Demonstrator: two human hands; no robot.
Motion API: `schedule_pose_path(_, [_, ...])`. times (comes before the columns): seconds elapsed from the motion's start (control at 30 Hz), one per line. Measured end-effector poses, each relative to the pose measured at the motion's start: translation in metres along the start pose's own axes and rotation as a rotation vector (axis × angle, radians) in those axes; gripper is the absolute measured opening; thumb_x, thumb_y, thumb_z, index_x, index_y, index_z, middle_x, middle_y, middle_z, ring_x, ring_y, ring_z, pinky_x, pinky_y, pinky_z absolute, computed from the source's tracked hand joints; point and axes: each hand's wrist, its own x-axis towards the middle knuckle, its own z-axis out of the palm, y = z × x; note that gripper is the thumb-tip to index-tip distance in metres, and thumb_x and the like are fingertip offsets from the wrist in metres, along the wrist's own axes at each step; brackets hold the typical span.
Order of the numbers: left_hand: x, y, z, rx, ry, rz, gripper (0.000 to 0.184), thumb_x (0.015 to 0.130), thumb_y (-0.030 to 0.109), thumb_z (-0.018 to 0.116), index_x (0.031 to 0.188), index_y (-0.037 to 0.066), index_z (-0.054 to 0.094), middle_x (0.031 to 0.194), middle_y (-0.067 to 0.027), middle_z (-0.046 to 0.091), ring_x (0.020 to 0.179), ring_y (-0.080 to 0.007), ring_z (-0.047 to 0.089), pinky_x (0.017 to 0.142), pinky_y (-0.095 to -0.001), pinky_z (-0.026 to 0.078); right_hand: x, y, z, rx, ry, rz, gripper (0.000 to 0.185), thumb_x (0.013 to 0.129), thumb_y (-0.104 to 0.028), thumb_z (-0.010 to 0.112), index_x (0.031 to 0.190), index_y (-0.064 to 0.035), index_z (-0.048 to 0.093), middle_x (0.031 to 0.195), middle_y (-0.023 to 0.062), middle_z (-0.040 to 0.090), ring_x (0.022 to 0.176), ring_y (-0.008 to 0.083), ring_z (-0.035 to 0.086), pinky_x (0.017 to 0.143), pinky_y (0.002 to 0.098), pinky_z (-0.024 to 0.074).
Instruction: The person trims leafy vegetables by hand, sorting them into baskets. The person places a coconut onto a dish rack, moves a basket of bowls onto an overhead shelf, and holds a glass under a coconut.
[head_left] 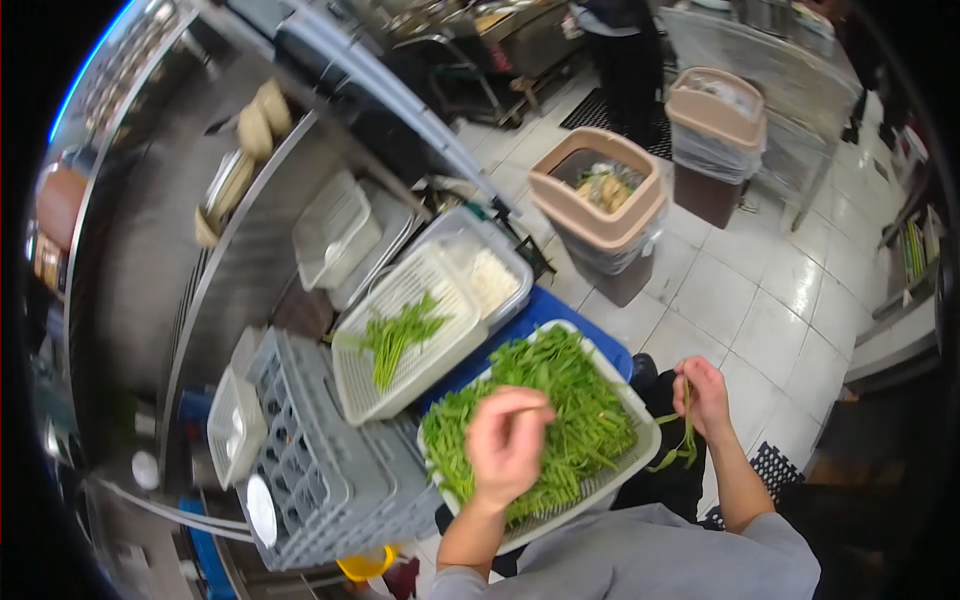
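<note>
My left hand (507, 447) is over a white plastic basket (648, 437) heaped with leafy greens (560, 400). Its fingers are curled in with thumb and fingertips close together; what they hold, if anything, I cannot make out. To the right of the basket, my right hand (706, 398) pinches a thin, limp green stem (688, 440) that dangles beside my dark trousers. Just beyond the heap, a second white basket (385, 398) has a small bunch of green stems (398, 335) in it.
A clear tub (515, 262) with white contents adjoins the second basket. Grey dish racks (325, 440) stand at left, beside the metal counter (150, 270). Ahead are two lined bins, one holding scraps (607, 187), the other (715, 110) farther back. A person in dark trousers (625, 75) stands beyond.
</note>
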Motion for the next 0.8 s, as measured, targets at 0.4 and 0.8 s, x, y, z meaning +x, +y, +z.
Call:
schedule_pose_path(0.4, [0.265,-0.136,0.121,0.508,-0.136,-0.220,0.060,0.098,0.032,0.059,0.146,0.003,0.036,0.136,-0.0211,0.053,0.118,-0.0286,0.056,0.099,-0.0332,0.044,0.046,0.104,-0.142,0.542,0.222,0.119,0.019,0.101,-0.031,0.051,0.099,-0.0122,0.056,0.069,0.0022,0.053,0.053,0.0128,0.046,0.047,0.0260,0.0357])
schedule_pose_path(0.8, [0.026,-0.113,-0.064,0.073,-0.011,-0.482,0.032,0.100,0.019,0.059,0.126,0.001,0.059,0.120,-0.0083,0.066,0.102,-0.0160,0.064,0.089,-0.0287,0.049,0.042,0.089,-0.124,0.490,0.276,0.060,0.019,0.102,-0.030,0.052,0.104,-0.0118,0.058,0.067,-0.0012,0.048,0.054,0.0109,0.045,0.049,0.0260,0.0365])
